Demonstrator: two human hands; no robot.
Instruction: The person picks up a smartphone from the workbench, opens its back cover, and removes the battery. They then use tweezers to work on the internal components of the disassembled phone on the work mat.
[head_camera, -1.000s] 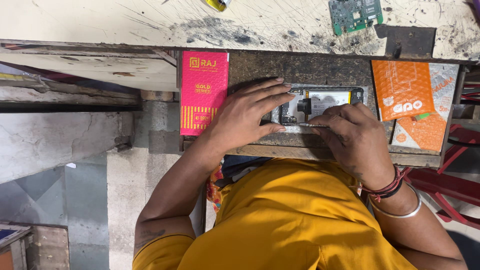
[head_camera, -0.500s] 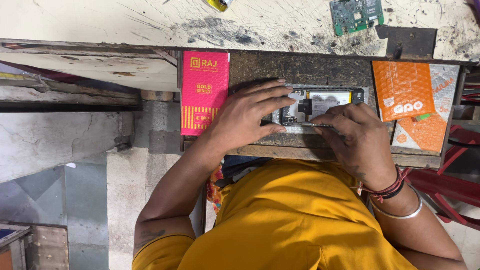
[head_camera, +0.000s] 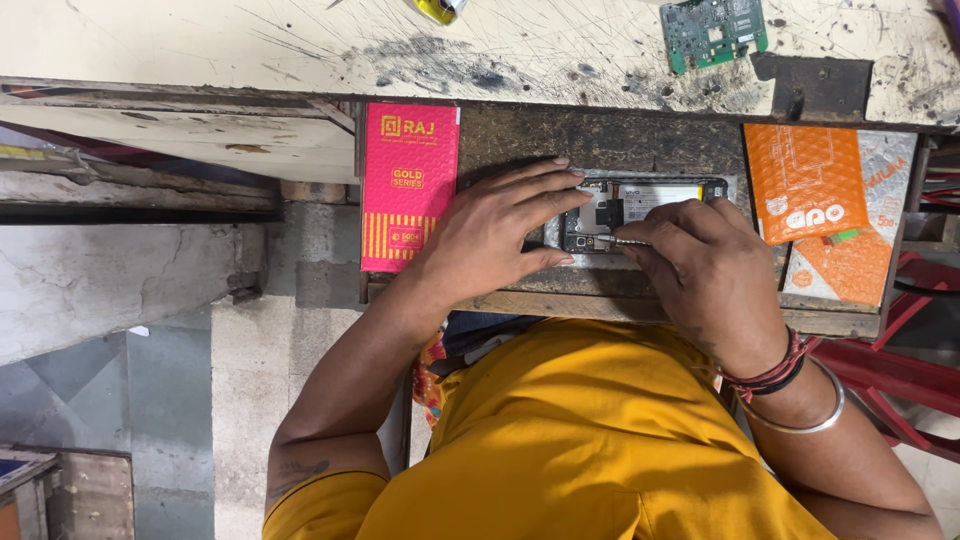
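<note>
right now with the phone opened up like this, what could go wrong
The right hand works a thin metal tool inside the opened phone; a slip might scratch its parts. The left hand only presses on the phone's end, so it might shift on the worn wooden tray.

Dark worn wooden pull-out shelf (head_camera: 520, 135) under scratched cream worktop (head_camera: 300, 45). On shelf: pink bubble-wrap pouch (head_camera: 408, 185) at left, opened black phone (head_camera: 640, 212) in middle, orange bubble-wrap pouches (head_camera: 815, 195) at right. On worktop: green circuit board (head_camera: 712, 30), yellow object (head_camera: 437, 9) at edge.

Scratched cream worktop (head_camera: 300, 45) above grey stone floor (head_camera: 150, 400).
</note>
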